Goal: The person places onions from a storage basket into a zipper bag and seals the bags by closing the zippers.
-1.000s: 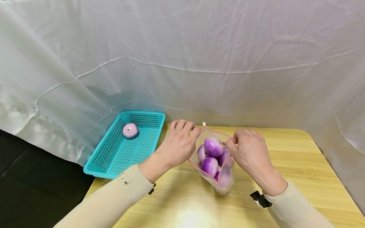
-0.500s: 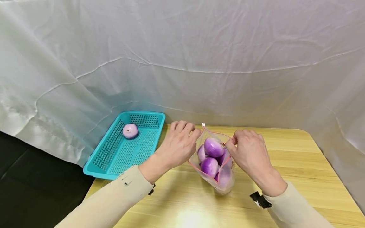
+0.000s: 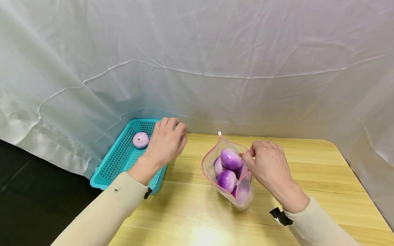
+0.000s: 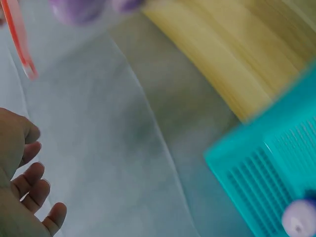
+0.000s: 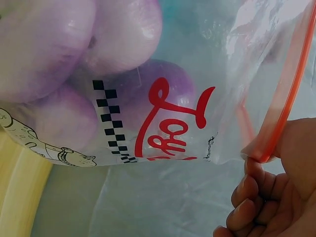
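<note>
My right hand (image 3: 268, 164) pinches the red-edged rim of a clear zip bag (image 5: 229, 126) between thumb and forefinger. Several purple onions (image 3: 227, 180) fill the bag, which stands with its mouth spread, a white slider at its far corner. Red lettering and a black checked strip show on its side in the right wrist view. My left hand (image 3: 166, 141) holds nothing, its fingers loosely bent, and hangs over the right side of a turquoise basket (image 3: 107, 171). One pale purple onion (image 3: 141, 140) lies in the basket's far left corner, left of that hand.
Both the basket and the bag are on a wooden table (image 3: 184, 208). A whitish cloth (image 3: 215, 61) hangs behind the table and along its sides. Dark fabric (image 3: 40, 205) lies at the lower left.
My left hand has let go of the bag's left rim and moved left, over to the basket. The right hand keeps its pinch on the bag, nearly unmoved.
</note>
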The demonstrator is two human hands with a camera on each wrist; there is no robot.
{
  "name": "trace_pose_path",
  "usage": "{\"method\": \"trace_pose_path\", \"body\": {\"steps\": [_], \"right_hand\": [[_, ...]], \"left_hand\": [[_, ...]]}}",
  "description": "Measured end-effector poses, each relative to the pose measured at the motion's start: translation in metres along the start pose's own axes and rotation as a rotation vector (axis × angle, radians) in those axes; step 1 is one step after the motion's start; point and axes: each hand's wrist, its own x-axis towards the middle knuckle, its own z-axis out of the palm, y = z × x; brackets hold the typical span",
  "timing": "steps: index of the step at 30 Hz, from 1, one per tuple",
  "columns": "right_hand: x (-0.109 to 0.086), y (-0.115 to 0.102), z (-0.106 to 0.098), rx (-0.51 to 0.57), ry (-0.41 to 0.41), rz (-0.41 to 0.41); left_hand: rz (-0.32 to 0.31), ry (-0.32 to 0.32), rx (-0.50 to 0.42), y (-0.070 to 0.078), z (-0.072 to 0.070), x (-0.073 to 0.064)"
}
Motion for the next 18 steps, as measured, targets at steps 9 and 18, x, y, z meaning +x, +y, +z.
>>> {"method": "trace_pose_path", "body": {"steps": [9, 18], "right_hand": [[0.0, 0.0, -0.001, -0.018, -0.004, -0.005], [-0.004, -0.001, -0.003, -0.03, 0.005, -0.006]], "left_hand": [[-0.206, -0.118, 0.039, -0.061, -0.002, -0.022], [-0.373, -0.288, 0.039, -0.101, 0.0, -0.041]]}}
